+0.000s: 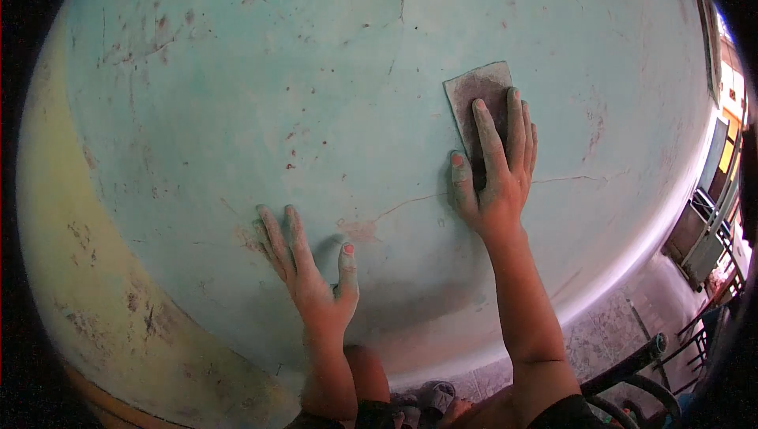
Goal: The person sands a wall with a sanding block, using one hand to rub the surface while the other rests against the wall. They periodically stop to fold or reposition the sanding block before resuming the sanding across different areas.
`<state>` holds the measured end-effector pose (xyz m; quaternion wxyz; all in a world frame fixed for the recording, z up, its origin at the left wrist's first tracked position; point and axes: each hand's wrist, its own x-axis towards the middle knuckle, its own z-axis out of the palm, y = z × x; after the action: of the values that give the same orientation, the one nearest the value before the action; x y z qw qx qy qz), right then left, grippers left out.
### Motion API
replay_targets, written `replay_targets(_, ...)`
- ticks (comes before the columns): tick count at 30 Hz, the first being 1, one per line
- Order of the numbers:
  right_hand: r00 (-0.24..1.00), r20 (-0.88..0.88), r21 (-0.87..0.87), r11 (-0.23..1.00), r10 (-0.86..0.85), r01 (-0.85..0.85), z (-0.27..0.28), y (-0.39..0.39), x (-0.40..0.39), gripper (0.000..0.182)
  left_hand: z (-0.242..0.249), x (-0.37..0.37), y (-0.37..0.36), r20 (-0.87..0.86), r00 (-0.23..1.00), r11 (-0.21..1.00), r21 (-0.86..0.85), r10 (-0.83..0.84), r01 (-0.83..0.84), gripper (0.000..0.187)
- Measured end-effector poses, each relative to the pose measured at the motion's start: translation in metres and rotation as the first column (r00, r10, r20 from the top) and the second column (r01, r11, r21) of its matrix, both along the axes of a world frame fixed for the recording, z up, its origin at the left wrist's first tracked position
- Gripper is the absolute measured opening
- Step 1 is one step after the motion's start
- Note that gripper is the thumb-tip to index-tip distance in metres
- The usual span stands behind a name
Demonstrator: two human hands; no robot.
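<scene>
My right hand (501,184) lies over a worn, dusty sheet of sandpaper (483,88) and holds it against the pale green wall (237,129). The fingers stretch up along the sheet, with the thumb at its lower left edge. Its top part sticks out beyond my fingertips; the rest is under the hand. Lower and to the left, my left hand (312,271) is open at the wall, thumb and fingers spread, holding nothing. Pale dust coats both hands. A thin crack (414,206) runs across the wall between them.
A yellowish wall section (71,232) borders the green at the left. Dark metal tubing (632,362) stands at the lower right above the dusty floor (588,350). Sandalled feet (430,397) show at the bottom. An opening with bright clutter (726,153) is at the far right.
</scene>
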<state>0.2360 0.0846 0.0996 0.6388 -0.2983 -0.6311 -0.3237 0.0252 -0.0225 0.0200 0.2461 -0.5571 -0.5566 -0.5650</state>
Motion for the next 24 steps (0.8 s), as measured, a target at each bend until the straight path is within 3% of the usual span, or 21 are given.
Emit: replay_targets(24, 1.000, 0.011, 0.023, 1.000, -0.017, 0.017, -0.0001, 0.0038, 0.0009, 0.062, 0.0012, -0.0003, 0.0016, -0.068, 0.997, 0.999, 0.004, 0.043, -0.043, 0.077)
